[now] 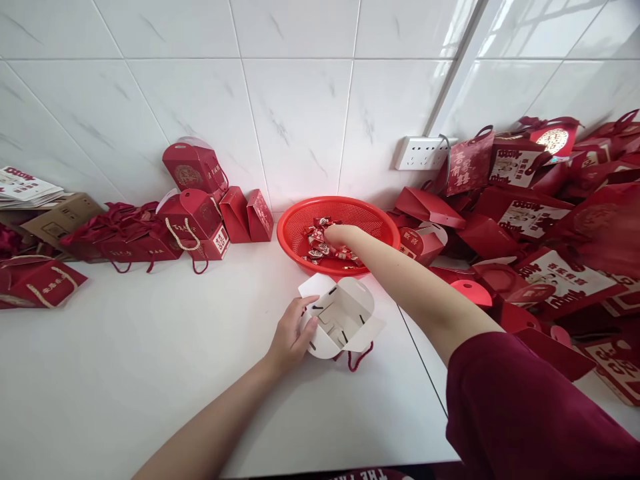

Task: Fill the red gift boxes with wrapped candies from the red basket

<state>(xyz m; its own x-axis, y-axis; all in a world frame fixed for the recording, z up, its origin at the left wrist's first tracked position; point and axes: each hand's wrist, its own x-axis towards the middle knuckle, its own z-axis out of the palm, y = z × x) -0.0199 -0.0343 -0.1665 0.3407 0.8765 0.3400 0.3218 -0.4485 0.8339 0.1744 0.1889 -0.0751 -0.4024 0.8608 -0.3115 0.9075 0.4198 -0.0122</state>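
An opened gift box (333, 320) stands on the white table, its flaps spread and its pale inside showing; no contents are visible in it. My left hand (295, 333) grips the box's left side, thumb over the edge. A dark red cord hangs out at its lower right. Behind it sits a red plastic basket (285, 243) with several red wrapped candies (317, 243) inside. My right hand (340, 235) reaches down into the basket among the candies. Its fingertips are hidden, so I cannot make out what they hold.
Red gift boxes (195, 220) stand along the wall at the left, some with rope handles. A big heap of red boxes and bags (530, 220) fills the right side. A white power strip (425, 153) is by the wall. Cards (25, 183) lie stacked at far left.
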